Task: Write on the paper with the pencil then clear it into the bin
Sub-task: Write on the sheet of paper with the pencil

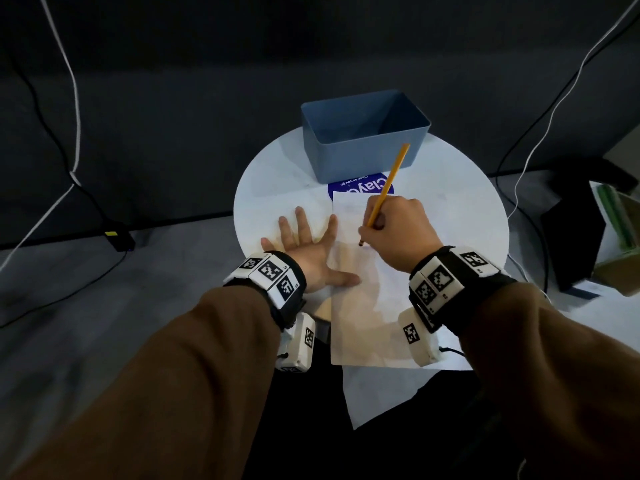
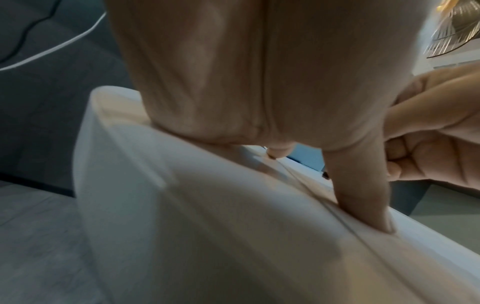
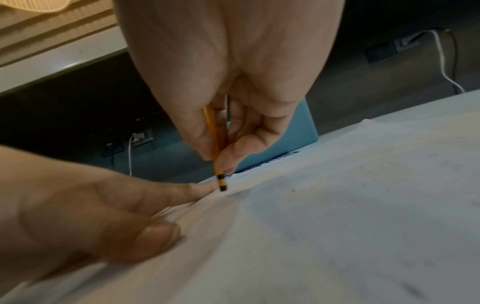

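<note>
A white sheet of paper (image 1: 360, 306) lies on the round white table (image 1: 270, 181), its near end hanging over the edge. My right hand (image 1: 394, 230) grips a yellow pencil (image 1: 389, 181) with the tip down on the paper (image 3: 337, 226); the pencil (image 3: 217, 156) shows between the fingers in the right wrist view. My left hand (image 1: 304, 247) lies flat with spread fingers, thumb and index finger pressing the paper's left edge. The thumb (image 2: 363, 195) presses on the sheet (image 2: 233, 236) in the left wrist view. A blue bin (image 1: 363, 136) stands empty at the table's far side.
A blue round sticker (image 1: 360, 188) lies between bin and paper, partly covered. Cables (image 1: 72, 133) run over the dark floor on the left and the right. A dark box and stacked things (image 1: 595, 237) stand to the right of the table.
</note>
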The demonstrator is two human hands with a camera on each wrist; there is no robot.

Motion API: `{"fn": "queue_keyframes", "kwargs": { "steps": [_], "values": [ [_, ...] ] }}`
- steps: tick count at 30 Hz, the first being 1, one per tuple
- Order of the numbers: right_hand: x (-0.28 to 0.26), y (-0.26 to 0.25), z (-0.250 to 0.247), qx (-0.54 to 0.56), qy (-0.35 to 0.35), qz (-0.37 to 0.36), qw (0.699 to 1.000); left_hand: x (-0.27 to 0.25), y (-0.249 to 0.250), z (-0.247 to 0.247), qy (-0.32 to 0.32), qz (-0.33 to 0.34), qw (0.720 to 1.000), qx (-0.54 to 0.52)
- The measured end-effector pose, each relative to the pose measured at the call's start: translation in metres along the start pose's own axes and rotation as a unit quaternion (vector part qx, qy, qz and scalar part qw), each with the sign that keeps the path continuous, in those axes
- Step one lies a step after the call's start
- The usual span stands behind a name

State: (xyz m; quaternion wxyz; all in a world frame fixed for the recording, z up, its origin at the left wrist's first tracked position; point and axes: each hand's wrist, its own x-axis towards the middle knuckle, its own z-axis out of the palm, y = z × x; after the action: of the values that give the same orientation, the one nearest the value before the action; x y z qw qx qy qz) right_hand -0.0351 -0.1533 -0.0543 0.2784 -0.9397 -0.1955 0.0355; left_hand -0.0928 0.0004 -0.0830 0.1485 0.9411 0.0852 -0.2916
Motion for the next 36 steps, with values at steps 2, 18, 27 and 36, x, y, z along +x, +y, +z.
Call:
{"fn": "queue_keyframes", "kwargs": {
  "steps": [2, 18, 27, 36],
  "values": [
    [-0.002, -0.005, 0.004, 0.015, -0.025, -0.028, 0.999, 0.001, 0.001, 0.0, 0.0, 0.0, 1.0, 0.003],
    [0.0, -0.006, 0.013, -0.003, -0.007, -0.029, 1.0, 0.003, 0.001, 0.002, 0.007, 0.0, 1.0, 0.002],
    [-0.005, -0.013, 0.016, 0.038, -0.042, -0.046, 0.997, -0.002, 0.001, 0.001, 0.012, 0.005, 1.0, -0.008],
    [-0.004, -0.021, 0.015, 0.039, -0.033, -0.039, 0.998, 0.005, -0.002, 0.004, 0.013, 0.015, 1.0, -0.017]
  ]
}}
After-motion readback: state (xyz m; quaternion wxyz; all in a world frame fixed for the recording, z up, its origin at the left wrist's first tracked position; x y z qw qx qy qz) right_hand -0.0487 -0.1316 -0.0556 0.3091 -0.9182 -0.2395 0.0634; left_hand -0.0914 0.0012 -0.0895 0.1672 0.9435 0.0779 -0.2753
